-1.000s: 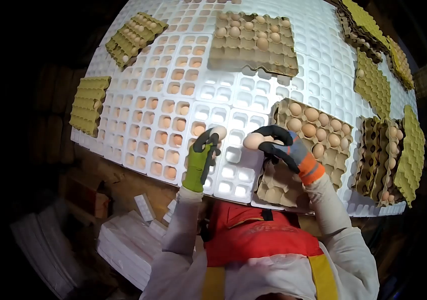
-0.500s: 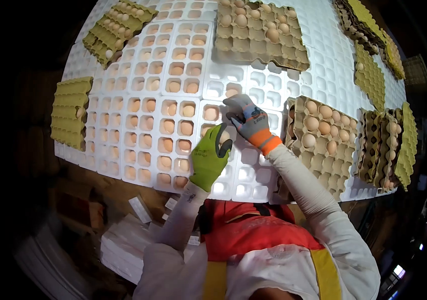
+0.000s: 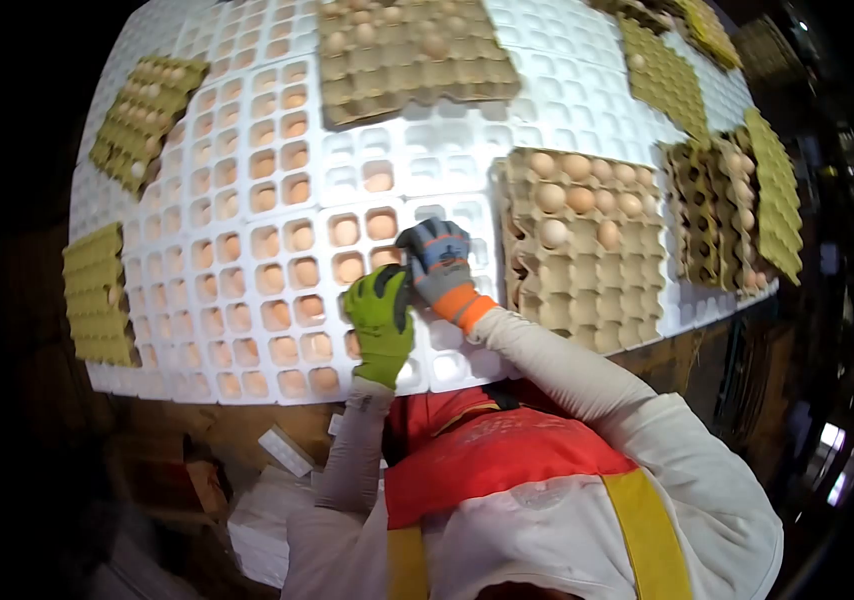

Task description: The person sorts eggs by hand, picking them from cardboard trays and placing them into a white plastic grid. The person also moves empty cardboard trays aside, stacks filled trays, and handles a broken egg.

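Note:
My left hand (image 3: 381, 322), in a green glove with dark fingertips, is over a white foam egg tray (image 3: 450, 370) near the table's front edge. Its fingers are curled down, hiding whatever they grip. Close to its right, touching or nearly so, is my right hand (image 3: 441, 262) in a grey glove with an orange cuff. Its fingers bend down over the same tray, and their contents are hidden too. Eggs sit in cells just beyond my hands, including one egg (image 3: 345, 230) and another egg (image 3: 382, 222).
A cardboard egg tray (image 3: 587, 275), partly filled with eggs, lies to the right. Another cardboard tray (image 3: 417, 75) lies at the back. Stacked trays (image 3: 712, 215) stand farther right, and tilted trays (image 3: 97, 300) at the left. Foam trays (image 3: 282, 270) with eggs cover the table's left.
The view has shifted, so the table appears farther left. My right hand has come down nearer to my left. The egg seen in my left hand earlier is no longer visible.

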### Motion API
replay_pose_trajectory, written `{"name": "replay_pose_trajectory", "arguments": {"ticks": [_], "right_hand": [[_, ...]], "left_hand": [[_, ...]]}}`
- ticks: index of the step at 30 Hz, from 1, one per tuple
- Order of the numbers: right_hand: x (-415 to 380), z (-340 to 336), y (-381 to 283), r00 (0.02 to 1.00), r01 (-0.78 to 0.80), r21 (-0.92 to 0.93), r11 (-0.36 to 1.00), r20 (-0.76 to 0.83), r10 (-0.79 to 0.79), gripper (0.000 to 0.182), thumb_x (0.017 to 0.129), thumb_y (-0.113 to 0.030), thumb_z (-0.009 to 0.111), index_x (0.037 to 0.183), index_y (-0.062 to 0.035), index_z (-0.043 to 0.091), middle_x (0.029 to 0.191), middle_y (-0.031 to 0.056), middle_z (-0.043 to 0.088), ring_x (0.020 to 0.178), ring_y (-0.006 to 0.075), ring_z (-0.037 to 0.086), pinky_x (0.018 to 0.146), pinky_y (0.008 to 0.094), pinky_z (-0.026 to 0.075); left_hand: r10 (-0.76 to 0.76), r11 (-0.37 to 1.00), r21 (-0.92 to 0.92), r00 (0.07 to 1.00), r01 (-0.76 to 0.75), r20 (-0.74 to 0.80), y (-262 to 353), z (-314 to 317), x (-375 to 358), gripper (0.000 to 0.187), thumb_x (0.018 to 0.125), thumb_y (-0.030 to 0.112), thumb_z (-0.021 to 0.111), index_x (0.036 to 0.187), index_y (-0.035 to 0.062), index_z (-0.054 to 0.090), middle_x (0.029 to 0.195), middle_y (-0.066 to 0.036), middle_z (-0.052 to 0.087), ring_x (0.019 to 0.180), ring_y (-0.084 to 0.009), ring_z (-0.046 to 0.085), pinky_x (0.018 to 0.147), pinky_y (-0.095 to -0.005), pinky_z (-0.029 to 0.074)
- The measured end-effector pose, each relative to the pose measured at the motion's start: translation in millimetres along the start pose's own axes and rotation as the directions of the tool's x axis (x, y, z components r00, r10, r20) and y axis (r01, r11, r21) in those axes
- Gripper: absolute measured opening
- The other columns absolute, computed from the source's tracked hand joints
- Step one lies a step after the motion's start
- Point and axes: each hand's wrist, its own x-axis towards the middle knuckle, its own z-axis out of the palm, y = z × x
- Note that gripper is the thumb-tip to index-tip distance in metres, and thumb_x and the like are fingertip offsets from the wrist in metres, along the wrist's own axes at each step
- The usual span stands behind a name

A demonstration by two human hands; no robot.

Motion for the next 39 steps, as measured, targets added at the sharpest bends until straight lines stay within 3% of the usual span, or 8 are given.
{"name": "replay_pose_trajectory", "arguments": {"ticks": [9,16,19,24,27,30,33,39], "right_hand": [[-9.3,-157.8,-13.3,0.986,0.066,0.441,0.895,-0.165,0.009,0.026,0.088,-0.009,0.065,0.114,-0.0104,0.066,0.107,0.0142,0.061,0.100,0.0364,0.061,0.084,0.0435,0.050],[-54.1,-261.6,110.3,0.998,-0.046,-0.602,0.797,0.000,0.057,0.055,0.075,-0.023,0.076,0.128,-0.0183,0.063,0.127,0.0119,0.055,0.120,0.0368,0.050,0.098,0.0522,0.040],[-71.6,-249.6,127.8,0.985,-0.027,-0.462,0.887,-0.161,-0.054,0.054,0.073,-0.023,0.078,0.123,-0.0144,0.062,0.127,0.0110,0.055,0.127,0.0354,0.046,0.105,0.0529,0.035],[-72.9,-267.9,144.2,0.983,0.016,0.195,0.981,-0.182,0.020,0.042,0.074,-0.007,0.076,0.113,-0.0069,0.059,0.114,0.0095,0.059,0.111,0.0292,0.058,0.095,0.0418,0.047],[-64.7,-282.1,152.2,0.944,-0.080,0.784,0.616,-0.139,0.300,0.048,0.075,-0.008,0.080,0.118,-0.0060,0.059,0.112,0.0072,0.057,0.101,0.0208,0.060,0.090,0.0351,0.051],[-26.3,-311.0,155.1,0.989,-0.145,0.213,0.966,0.059,0.136,0.051,0.072,-0.015,0.082,0.119,-0.0104,0.063,0.111,0.0106,0.058,0.099,0.0272,0.060,0.089,0.0391,0.052],[12.9,-263.4,168.2,0.978,0.171,-0.620,0.765,0.203,-0.054,0.044,0.075,-0.028,0.080,0.115,-0.0174,0.066,0.111,0.0105,0.060,0.100,0.0289,0.061,0.084,0.0398,0.052],[-6.4,-293.9,184.8,0.998,-0.038,0.426,0.904,0.064,0.012,0.030,0.084,-0.028,0.072,0.107,-0.0111,0.062,0.095,0.0066,0.063,0.081,0.0198,0.063,0.068,0.0352,0.052]], "left_hand": [[-0.119,0.915,-0.398,0.988,0.072,-0.095,74.7,-7.1,54.8,0.028,0.088,0.001,0.063,0.115,0.0022,0.068,0.115,-0.011,0.067,0.105,-0.0299,0.063,0.091,-0.0394,0.050],[0.382,0.892,0.187,0.908,-0.411,0.174,163.5,65.6,90.3,0.050,0.086,0.011,0.058,0.136,0.0113,0.056,0.131,-0.009,0.057,0.110,-0.0298,0.054,0.085,-0.0433,0.045],[0.235,0.900,0.281,0.913,-0.334,0.334,181.1,64.7,94.8,0.046,0.084,0.009,0.059,0.130,0.0106,0.059,0.119,-0.010,0.059,0.104,-0.0302,0.055,0.083,-0.0433,0.045],[-0.079,0.899,-0.407,0.973,0.164,0.217,180.5,47.2,111.4,0.043,0.082,0.012,0.076,0.123,0.0062,0.063,0.102,-0.007,0.063,0.085,-0.0187,0.065,0.076,-0.0313,0.055],[-0.290,0.158,-0.866,0.860,0.475,0.419,183.4,30.4,116.0,0.049,0.085,0.011,0.072,0.130,0.0018,0.054,0.105,-0.007,0.066,0.086,-0.0171,0.065,0.080,-0.0316,0.056],[-0.039,0.898,-0.418,0.972,0.135,0.232,169.0,50.5,140.0,0.044,0.082,0.020,0.072,0.123,0.0096,0.060,0.109,-0.005,0.061,0.088,-0.0200,0.065,0.076,-0.0307,0.054],[0.158,0.897,0.347,0.932,-0.274,0.327,189.4,67.0,162.9,0.044,0.075,0.021,0.077,0.116,0.0139,0.064,0.112,-0.010,0.057,0.093,-0.0304,0.062,0.072,-0.0435,0.053],[0.174,0.979,0.059,0.952,-0.195,0.251,168.5,66.0,152.5,0.049,0.079,0.021,0.076,0.123,0.0085,0.059,0.108,-0.008,0.063,0.085,-0.0239,0.064,0.068,-0.0381,0.052]]}}
